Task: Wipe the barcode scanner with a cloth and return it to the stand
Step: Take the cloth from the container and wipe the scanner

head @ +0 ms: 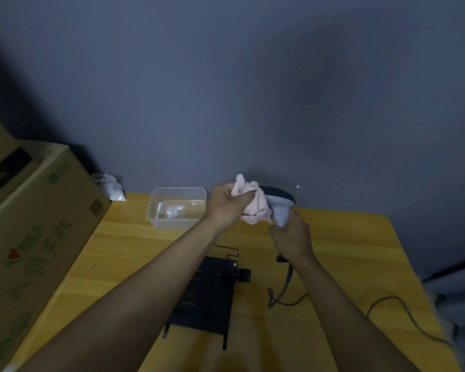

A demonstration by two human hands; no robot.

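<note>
My right hand (291, 238) grips the handle of the grey barcode scanner (279, 205), holding it upright above the far part of the table. Its dark head points right. My left hand (224, 206) clutches a bunched pink cloth (250, 204) and presses it against the left side of the scanner's head. The black stand (210, 296) lies on the yellow wooden table (132, 253) below my hands, partly hidden by my left forearm. A grey cable (287, 288) hangs from the scanner and trails across the table to the right.
A clear plastic tub (176, 206) sits at the table's back edge, left of my hands. A large cardboard box (35, 224) stands along the left side, with a small white packet (110, 185) behind it. A blue-grey wall (253, 89) closes the far side.
</note>
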